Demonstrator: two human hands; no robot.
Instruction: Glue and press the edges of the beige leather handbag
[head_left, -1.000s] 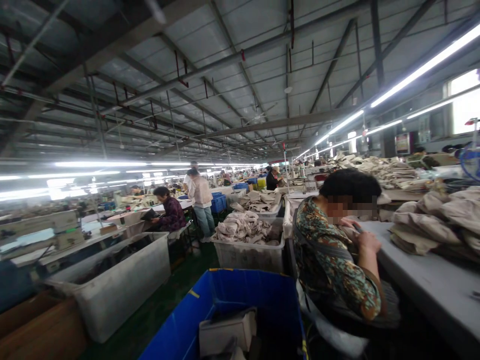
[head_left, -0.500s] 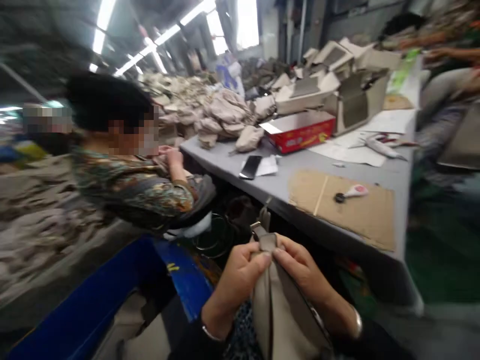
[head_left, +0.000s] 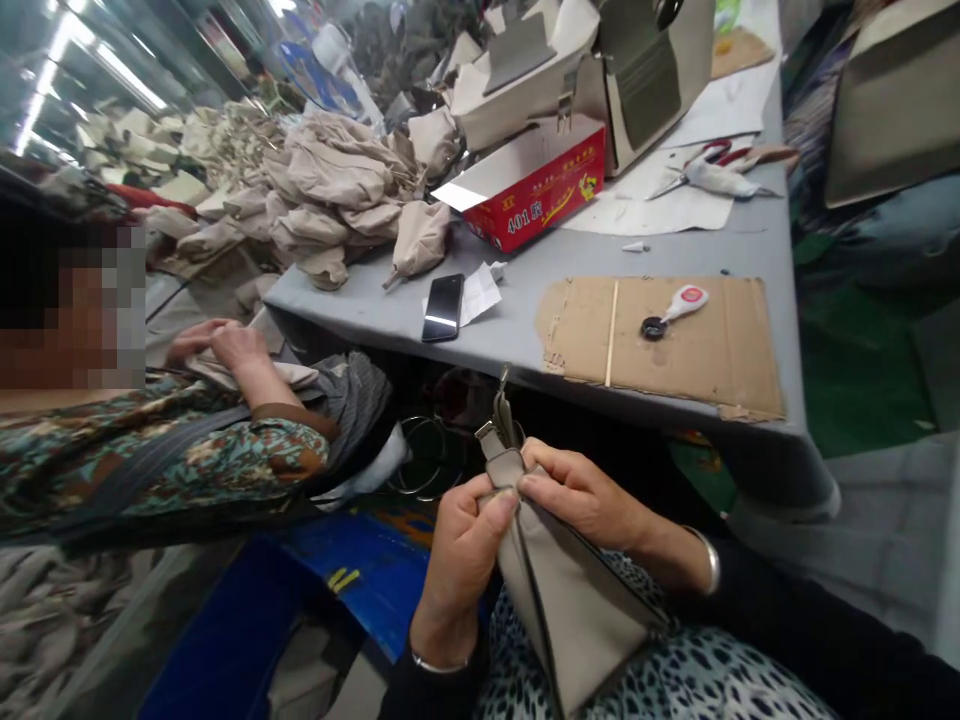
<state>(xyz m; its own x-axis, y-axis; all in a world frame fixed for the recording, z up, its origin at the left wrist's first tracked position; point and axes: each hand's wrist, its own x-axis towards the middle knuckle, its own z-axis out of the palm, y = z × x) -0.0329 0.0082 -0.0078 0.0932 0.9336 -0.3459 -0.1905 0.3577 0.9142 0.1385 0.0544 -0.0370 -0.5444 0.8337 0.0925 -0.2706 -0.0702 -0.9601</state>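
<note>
A beige handbag [head_left: 574,600] with dark edging rests on my lap, its narrow upper end pointing toward the table. Both hands pinch it beside a short strap tab [head_left: 505,468] that carries a metal buckle. My left hand [head_left: 466,550] is closed on the tab's left side, thumb on top. From the right, my right hand [head_left: 581,495] is closed on the bag's edge with its thumb near the tab. The parts under my fingers are hidden. Past my fingertips a loose strap end [head_left: 504,405] sticks up.
On the grey table [head_left: 517,335] lie a cardboard sheet [head_left: 675,365] with a small glue bottle [head_left: 686,300], a phone [head_left: 443,308], a red box [head_left: 536,195], pliers [head_left: 712,175] and beige fabric pieces [head_left: 337,190]. A blue bin [head_left: 217,630] stands left, near a seated co-worker [head_left: 187,450].
My view has turned down and to the right, so the table and co-worker appear farther left. Both hands keep hold of the bag at its tab.
</note>
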